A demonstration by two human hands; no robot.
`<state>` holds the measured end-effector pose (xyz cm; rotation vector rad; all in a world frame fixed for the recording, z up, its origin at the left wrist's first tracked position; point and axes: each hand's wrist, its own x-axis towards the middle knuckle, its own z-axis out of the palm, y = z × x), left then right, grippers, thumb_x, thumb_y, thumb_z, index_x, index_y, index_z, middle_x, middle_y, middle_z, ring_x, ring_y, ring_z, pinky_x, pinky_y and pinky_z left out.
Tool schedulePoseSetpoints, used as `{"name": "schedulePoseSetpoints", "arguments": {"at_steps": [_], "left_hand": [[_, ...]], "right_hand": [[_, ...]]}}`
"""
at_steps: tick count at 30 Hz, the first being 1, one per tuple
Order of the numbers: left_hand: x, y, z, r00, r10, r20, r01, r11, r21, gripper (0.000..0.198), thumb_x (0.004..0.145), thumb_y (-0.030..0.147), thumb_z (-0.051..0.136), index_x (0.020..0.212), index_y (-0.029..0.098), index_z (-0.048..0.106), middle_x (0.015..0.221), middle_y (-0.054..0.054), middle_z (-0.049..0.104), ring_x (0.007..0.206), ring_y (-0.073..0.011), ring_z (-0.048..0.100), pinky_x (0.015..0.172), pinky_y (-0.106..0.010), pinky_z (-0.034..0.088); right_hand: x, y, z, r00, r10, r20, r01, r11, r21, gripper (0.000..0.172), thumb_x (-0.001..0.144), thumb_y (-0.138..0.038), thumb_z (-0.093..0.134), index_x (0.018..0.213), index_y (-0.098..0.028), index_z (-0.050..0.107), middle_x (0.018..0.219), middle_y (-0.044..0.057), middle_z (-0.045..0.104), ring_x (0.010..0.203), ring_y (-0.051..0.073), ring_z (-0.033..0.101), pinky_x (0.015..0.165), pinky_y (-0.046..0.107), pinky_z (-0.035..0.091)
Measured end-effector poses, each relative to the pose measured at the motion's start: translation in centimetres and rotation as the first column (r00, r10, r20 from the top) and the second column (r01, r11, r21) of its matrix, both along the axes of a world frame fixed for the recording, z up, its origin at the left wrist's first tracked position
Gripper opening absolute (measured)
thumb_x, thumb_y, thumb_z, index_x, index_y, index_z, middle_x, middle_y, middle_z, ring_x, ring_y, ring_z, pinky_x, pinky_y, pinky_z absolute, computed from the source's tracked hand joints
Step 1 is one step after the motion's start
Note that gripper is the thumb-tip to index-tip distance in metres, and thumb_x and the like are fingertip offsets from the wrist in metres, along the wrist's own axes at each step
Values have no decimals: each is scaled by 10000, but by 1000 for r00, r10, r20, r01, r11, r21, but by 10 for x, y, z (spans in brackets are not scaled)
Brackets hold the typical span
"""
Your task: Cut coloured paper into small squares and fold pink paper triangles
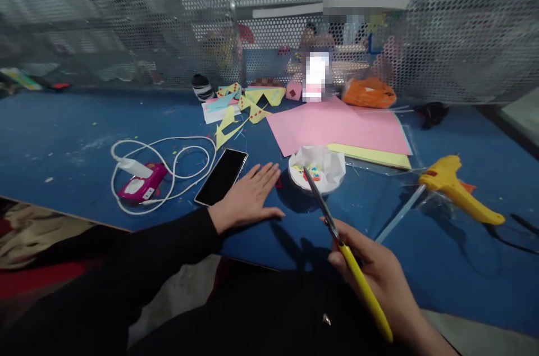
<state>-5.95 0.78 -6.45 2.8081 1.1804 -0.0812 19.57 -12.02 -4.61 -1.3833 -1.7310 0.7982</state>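
While the right hand (pixel 381 283) clamps scissors (pixel 350 263), their blades could nick the left hand (pixel 250 199), splayed flat by the table's (pixel 63 137) front edge.

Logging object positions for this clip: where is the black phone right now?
In the head view the phone lies on the blue table, just left of the left hand and right of the white cable.
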Motion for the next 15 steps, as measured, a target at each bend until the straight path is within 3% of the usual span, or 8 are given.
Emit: {"name": "schedulePoseSetpoints", "arguments": {"at_steps": [3, 6, 11, 13, 15], "left_hand": [[-6, 22, 7, 992, 123, 4, -123, 988, 96, 1004, 886, 797, 264, 1521, 25, 348, 1604, -273, 271, 1521, -367, 201, 1218, -534, 122], [-7, 5, 16, 979, 199, 35, -202, 967, 153, 943, 926, 749, 251, 1519, 22, 349, 1618, -257, 259, 1527, -359, 184, 1221, -519, 117], [0, -50, 14, 1000, 23, 12, -21, 996, -83, 964, 896, 788, 245, 1532, 71, 345, 1615, -214, 292, 1510, -324, 262, 1202, -470, 220], [1, -44, 9, 1000, 2, -12, -3, 997, -84, 987, 883, 803, 248, 1540, 71, 330, 1623, -210, 265, 1514, -319, 253, 1213, -470, 199], [0, -22, 8, 997, 53, -60, -54, 998, -28, 1000, 882, 805, 244, 1539, 56, 328, 1624, -208, 268, 1517, -312, 245, 1223, -459, 183]], "right_hand": [[0, 0, 0, 1000, -1, 5, 1, 1000, 23, 338, 876, -374, 632, 1151, -199, 722, 668, -12, 650, 564, 154, 641, 525, 233, 552], [3, 0, 2, 1000, -23, 14, 23, 1000, 15, 343, 861, -394, 644, 1136, -208, 733, 659, -11, 668, 536, 156, 642, 493, 230, 548], [4, 2, 4, 1000, -15, 17, 15, 1000, 20, 339, 861, -389, 651, 1125, -197, 742, 686, 5, 706, 583, 170, 685, 553, 239, 581], [2, 3, 2, 1000, 3, 29, -4, 1000, 16, 338, 868, -378, 644, 1142, -202, 735, 703, 6, 713, 596, 172, 690, 569, 245, 586], [1, 3, -1, 999, 15, 31, -15, 1000, 27, 342, 872, -383, 635, 1147, -205, 732, 694, 1, 705, 580, 168, 682, 554, 240, 580]]}}
